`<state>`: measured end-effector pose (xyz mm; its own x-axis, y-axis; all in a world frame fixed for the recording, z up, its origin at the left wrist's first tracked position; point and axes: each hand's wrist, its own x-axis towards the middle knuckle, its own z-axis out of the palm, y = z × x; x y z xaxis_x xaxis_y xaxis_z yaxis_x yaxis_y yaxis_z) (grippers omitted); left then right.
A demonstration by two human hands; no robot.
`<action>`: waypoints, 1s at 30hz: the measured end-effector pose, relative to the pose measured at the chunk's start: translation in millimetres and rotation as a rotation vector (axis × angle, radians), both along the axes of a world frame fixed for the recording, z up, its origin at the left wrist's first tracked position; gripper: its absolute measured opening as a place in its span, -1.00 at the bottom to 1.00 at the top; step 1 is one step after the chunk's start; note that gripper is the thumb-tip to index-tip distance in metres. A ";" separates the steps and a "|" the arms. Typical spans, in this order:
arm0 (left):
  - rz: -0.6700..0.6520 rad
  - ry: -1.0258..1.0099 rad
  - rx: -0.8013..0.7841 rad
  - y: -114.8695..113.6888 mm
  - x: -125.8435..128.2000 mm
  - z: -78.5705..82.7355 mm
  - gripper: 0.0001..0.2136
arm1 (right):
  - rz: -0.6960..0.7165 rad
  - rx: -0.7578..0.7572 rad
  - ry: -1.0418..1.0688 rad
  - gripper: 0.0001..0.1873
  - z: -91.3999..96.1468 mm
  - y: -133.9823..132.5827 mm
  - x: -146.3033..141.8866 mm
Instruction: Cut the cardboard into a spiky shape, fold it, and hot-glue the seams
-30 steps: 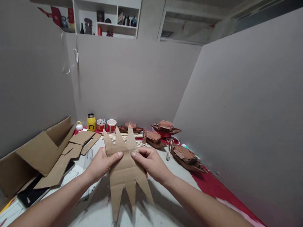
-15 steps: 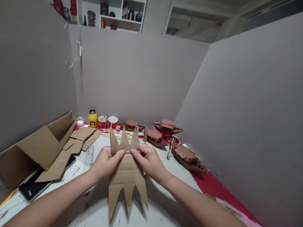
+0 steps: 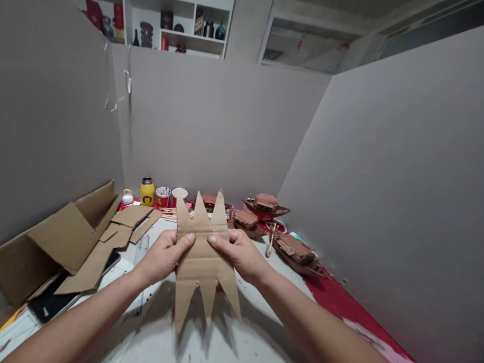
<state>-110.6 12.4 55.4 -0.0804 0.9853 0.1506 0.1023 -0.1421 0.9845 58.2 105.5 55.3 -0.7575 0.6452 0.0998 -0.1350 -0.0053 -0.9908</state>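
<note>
A brown cardboard cutout (image 3: 202, 257) with three pointed spikes at its top and three at its bottom is held up above the white tabletop (image 3: 153, 332). My left hand (image 3: 170, 253) grips its left edge, thumb flat on the front face. On the opposite edge, my right hand (image 3: 241, 253) pinches it the same way, thumb on the front. The other fingers of both hands are mostly hidden behind the cardboard. Faint crease lines run across the middle of the piece.
Cardboard scraps (image 3: 121, 227) and a folded cardboard sheet (image 3: 65, 236) lie left, partly over a phone (image 3: 55, 302). Paper cups (image 3: 163, 197), a yellow bottle (image 3: 147, 192) and thin sticks (image 3: 169, 215) stand or lie behind. Brown model boats (image 3: 297, 249) line the right.
The cutout has risen and tilted more toward facing me. My hands sit slightly lower on it, with the thumbs farther apart.
</note>
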 end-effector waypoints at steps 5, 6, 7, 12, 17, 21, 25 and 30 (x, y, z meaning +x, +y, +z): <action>0.022 0.108 0.023 4.6 -0.9 -7.3 -0.55 | -0.071 0.059 -0.018 -0.60 -6.3 -3.4 -1.3; 0.047 0.136 0.031 5.3 -1.0 -8.9 -0.57 | -0.089 0.072 -0.020 -0.60 -7.8 -4.6 -2.4; 0.077 0.165 0.043 5.8 -1.0 -10.4 -0.59 | -0.106 0.085 -0.021 -0.61 -9.0 -5.6 -3.6; 0.208 0.280 0.108 4.1 1.8 -11.5 -0.65 | -0.129 0.121 -0.023 -0.63 -8.0 -6.7 -5.0; 0.107 0.295 0.091 -6.0 6.0 5.1 -0.62 | -0.047 0.072 -0.019 -0.59 2.2 -2.4 2.1; -0.011 0.298 0.053 -12.9 8.3 15.7 -0.61 | -0.028 0.006 0.035 -0.53 6.0 -5.5 3.2; 0.028 0.345 0.056 -9.9 7.8 12.5 -0.65 | -0.101 0.023 0.069 -0.56 -0.5 -12.5 -1.7; 0.184 0.444 0.062 1.0 4.3 -5.6 -0.68 | -0.203 0.084 0.057 -0.66 -16.3 -11.1 -11.8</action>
<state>-106.4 13.5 49.8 -0.1668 0.9489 0.2678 0.5398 -0.1394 0.8302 46.3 94.3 39.0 -0.6045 0.7715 0.1983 -0.1809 0.1095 -0.9774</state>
